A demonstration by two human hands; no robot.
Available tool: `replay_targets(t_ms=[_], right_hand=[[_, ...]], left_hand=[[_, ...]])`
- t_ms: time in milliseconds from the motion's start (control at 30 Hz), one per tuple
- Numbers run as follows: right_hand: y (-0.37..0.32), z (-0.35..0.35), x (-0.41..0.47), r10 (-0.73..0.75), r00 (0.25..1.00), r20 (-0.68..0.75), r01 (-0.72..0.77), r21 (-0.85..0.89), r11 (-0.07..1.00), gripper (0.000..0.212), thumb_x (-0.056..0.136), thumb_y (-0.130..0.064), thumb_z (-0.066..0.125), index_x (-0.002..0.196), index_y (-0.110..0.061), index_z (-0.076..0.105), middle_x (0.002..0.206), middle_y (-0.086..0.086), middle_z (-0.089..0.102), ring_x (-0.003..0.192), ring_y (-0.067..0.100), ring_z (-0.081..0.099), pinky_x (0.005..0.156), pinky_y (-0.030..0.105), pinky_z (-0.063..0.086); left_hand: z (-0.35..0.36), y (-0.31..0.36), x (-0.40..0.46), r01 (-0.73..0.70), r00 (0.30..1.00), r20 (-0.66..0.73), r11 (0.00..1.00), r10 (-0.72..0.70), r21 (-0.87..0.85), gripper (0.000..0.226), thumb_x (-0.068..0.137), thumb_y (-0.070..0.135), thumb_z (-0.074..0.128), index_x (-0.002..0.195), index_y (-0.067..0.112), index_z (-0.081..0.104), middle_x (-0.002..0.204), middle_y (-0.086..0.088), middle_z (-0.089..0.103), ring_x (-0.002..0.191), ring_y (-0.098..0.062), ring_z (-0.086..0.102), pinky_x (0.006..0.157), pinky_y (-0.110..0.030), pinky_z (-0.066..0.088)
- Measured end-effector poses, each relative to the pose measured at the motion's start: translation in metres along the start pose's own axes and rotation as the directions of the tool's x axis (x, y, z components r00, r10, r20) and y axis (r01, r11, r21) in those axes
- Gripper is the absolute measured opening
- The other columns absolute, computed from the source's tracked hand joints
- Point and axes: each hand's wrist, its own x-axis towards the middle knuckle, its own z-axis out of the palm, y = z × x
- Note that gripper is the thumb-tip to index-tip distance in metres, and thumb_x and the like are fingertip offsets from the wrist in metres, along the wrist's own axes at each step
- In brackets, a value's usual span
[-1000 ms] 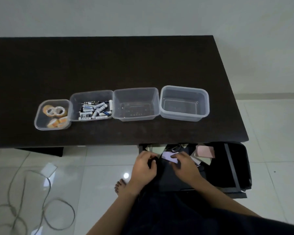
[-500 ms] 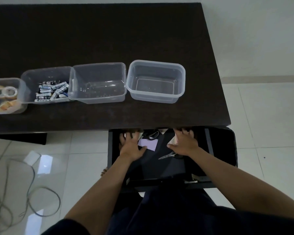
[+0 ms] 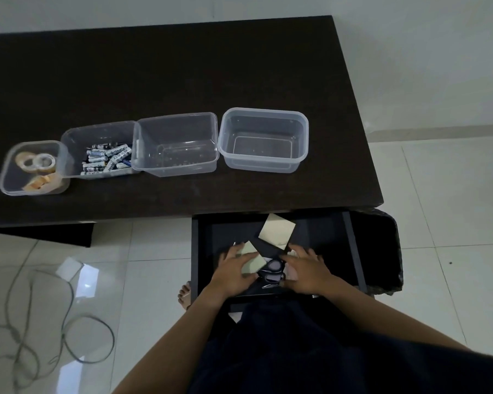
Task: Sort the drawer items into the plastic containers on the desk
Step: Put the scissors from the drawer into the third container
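Seen from the head camera, both hands reach into the open drawer [image 3: 350,245] below the desk edge. The left hand [image 3: 235,273] lies with fingers spread flat on a pale note pad [image 3: 252,258], and the right hand [image 3: 305,270] rests spread over paper just to its right. Scissors [image 3: 272,273] lie between the hands, touching distance from either. The empty containers [image 3: 263,137] sit well ahead, beyond both hands.

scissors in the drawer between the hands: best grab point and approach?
Take the scissors by the dark looped handles, from above. They lie flat on the drawer floor between the left hand and right hand, loops up and exposed; the blade tip pokes toward the drawer's near edge and is thin and partly hidden. The right hand is closest, though the notepad crowds the left side.
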Motion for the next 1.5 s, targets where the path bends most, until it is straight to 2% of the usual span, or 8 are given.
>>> replay_targets(t_ms=[100, 233, 367, 567, 900, 1067, 1333, 1500], right_hand=[[-0.002, -0.004, -0.003, -0.003, 0.985, -0.170, 0.026, 0.129, 0.991, 0.060, 0.075, -0.060, 0.062, 0.126, -0.029, 0.055, 0.131, -0.002, 0.041, 0.121, 0.024, 0.043, 0.104, 0.043, 0.037], [-0.007, -0.012, 0.008, -0.016, 0.936, -0.351, 0.050, 0.088, 0.995, 0.048, 0.078, -0.050, 0.062, 0.118, -0.024, 0.060, 0.120, 0.001, 0.048, 0.110, 0.024, 0.047, 0.095, 0.040, 0.044], [-0.021, -0.018, 0.018, -0.101, 0.970, -0.221, 0.114, 0.046, 0.992, 0.044, 0.083, -0.037, 0.062, 0.124, -0.023, 0.055, 0.119, 0.002, 0.054, 0.115, 0.024, 0.048, 0.092, 0.036, 0.044], [-0.033, -0.007, 0.020, -0.116, 0.993, 0.019, 0.118, -0.140, 0.983, 0.057, 0.072, -0.045, 0.073, 0.121, -0.024, 0.052, 0.123, 0.002, 0.049, 0.119, 0.024, 0.045, 0.097, 0.039, 0.037], [-0.028, 0.001, 0.015, -0.271, 0.963, -0.011, 0.249, -0.362, 0.898, 0.048, 0.078, -0.038, 0.066, 0.115, -0.014, 0.047, 0.119, 0.007, 0.046, 0.113, 0.029, 0.046, 0.095, 0.039, 0.034], [-0.019, -0.003, 0.015, -0.322, 0.946, -0.046, 0.296, -0.287, 0.911, 0.039, 0.078, -0.035, 0.064, 0.107, -0.015, 0.048, 0.112, 0.005, 0.045, 0.105, 0.027, 0.050, 0.089, 0.035, 0.037], [-0.015, -0.002, 0.020, -0.360, 0.929, 0.081, 0.357, -0.440, 0.824, 0.057, 0.077, -0.036, 0.065, 0.126, -0.017, 0.043, 0.124, 0.006, 0.044, 0.119, 0.027, 0.041, 0.097, 0.038, 0.031], [-0.008, -0.007, 0.030, -0.254, 0.967, -0.038, 0.240, -0.216, 0.946, 0.061, 0.075, -0.028, 0.066, 0.131, -0.022, 0.044, 0.120, 0.006, 0.048, 0.115, 0.030, 0.048, 0.091, 0.036, 0.036]], left_hand=[[-0.001, -0.002, -0.005, -0.002, 1.000, -0.008, 1.000, 0.002, -0.024, 0.055, 0.084, 0.038, 0.064, 0.136, 0.038, 0.045, 0.157, 0.003, 0.017, 0.143, -0.027, 0.018, 0.119, -0.039, 0.017], [-0.003, -0.010, -0.012, 0.026, 0.988, -0.149, 0.992, -0.044, -0.121, 0.051, 0.084, 0.022, 0.063, 0.133, 0.032, 0.052, 0.157, 0.001, 0.012, 0.141, -0.022, 0.028, 0.109, -0.026, 0.033], [-0.008, -0.015, -0.018, 0.139, 0.966, -0.196, 0.979, -0.167, -0.151, 0.047, 0.084, 0.014, 0.060, 0.129, 0.026, 0.055, 0.154, -0.009, 0.012, 0.112, -0.025, 0.059, 0.093, -0.024, 0.045], [-0.007, -0.015, -0.015, 0.203, 0.968, -0.128, 0.975, -0.214, -0.095, 0.044, 0.081, 0.008, 0.058, 0.123, 0.021, 0.058, 0.126, -0.008, 0.043, 0.104, -0.025, 0.058, 0.096, -0.027, 0.046], [-0.006, -0.013, -0.017, 0.143, 0.968, -0.202, 0.989, -0.149, -0.045, 0.039, 0.076, -0.003, 0.055, 0.109, 0.017, 0.062, 0.113, -0.006, 0.051, 0.099, -0.025, 0.059, 0.085, -0.030, 0.050], [-0.008, -0.013, -0.021, 0.092, 0.933, -0.332, 0.985, -0.136, -0.144, 0.037, 0.077, -0.009, 0.051, 0.104, 0.009, 0.068, 0.106, -0.011, 0.061, 0.094, -0.028, 0.061, 0.082, -0.030, 0.051], [-0.008, -0.012, -0.025, 0.069, 0.922, -0.357, 0.971, -0.149, -0.228, 0.033, 0.077, -0.010, 0.051, 0.097, 0.008, 0.070, 0.104, -0.009, 0.064, 0.093, -0.023, 0.062, 0.083, -0.029, 0.052], [-0.008, -0.011, -0.026, 0.076, 0.916, -0.366, 0.965, -0.167, -0.250, 0.030, 0.078, -0.010, 0.052, 0.098, 0.006, 0.070, 0.107, -0.010, 0.064, 0.097, -0.024, 0.062, 0.087, -0.028, 0.049]])
